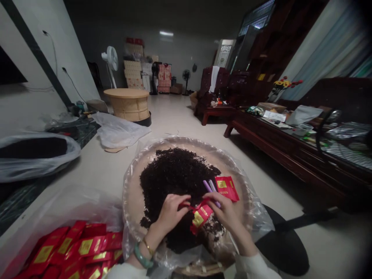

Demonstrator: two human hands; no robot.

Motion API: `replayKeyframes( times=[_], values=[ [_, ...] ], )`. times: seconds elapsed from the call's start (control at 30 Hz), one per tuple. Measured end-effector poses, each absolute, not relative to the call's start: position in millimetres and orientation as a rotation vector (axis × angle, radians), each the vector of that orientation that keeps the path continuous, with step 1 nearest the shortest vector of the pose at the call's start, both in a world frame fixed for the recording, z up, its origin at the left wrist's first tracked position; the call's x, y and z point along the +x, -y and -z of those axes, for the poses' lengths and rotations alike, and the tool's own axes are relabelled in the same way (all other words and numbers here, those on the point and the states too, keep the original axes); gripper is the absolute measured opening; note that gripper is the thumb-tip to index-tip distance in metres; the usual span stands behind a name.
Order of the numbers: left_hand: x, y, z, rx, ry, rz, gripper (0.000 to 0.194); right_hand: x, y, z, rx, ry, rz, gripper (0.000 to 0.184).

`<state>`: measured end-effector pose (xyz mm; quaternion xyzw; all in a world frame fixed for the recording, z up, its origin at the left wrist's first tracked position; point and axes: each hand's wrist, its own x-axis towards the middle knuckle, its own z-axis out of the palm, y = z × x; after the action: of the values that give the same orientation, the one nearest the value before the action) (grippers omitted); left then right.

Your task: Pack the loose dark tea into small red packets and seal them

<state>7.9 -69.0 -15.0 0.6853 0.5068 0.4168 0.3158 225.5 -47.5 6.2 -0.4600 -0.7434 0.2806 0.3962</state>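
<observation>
My left hand [171, 212] is closed, its fingertips pinching a thin red edge or strip at the top of a small red packet [202, 217] with a gold label. My right hand [223, 207] grips the same packet from the other side. A slim purple tool [207, 186] with a pale part sticks out of the right hand; its exact kind is unclear. Both hands hover over a heap of dark dried leaves, like loose tea [174, 174], on a round plastic-lined tray [132, 193]. Another red packet [226, 188] lies on the tray beyond my right hand.
Many red packets [87, 246] fill a clear plastic bag at lower left. Another plastic bag [37, 166] holds dark material. A round fan base [286, 240] stands right of the tray. Farther off are a round wooden table [126, 93] and a long dark wooden table [261, 135] with clutter.
</observation>
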Motion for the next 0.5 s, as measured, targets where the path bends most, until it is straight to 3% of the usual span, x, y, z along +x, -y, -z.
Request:
replayKeyframes(
  times=[0.07,0.2,0.33,0.5],
  values=[
    [7,71,13,1.709,-1.367,-1.069,0.02,207,44,1,-1.165,1.782,-0.555,0.026],
    [1,79,23,1.483,-1.447,-1.101,0.03,179,44,25,-1.142,1.632,-0.365,0.031],
    [-13,84,23,1.594,-1.584,-1.049,0.021,167,51,36,-0.996,1.684,-0.441,0.031],
    [-22,86,6,1.695,-1.724,-1.157,0.033,162,60,29,-0.807,1.832,-0.51,0.038]
  ],
)
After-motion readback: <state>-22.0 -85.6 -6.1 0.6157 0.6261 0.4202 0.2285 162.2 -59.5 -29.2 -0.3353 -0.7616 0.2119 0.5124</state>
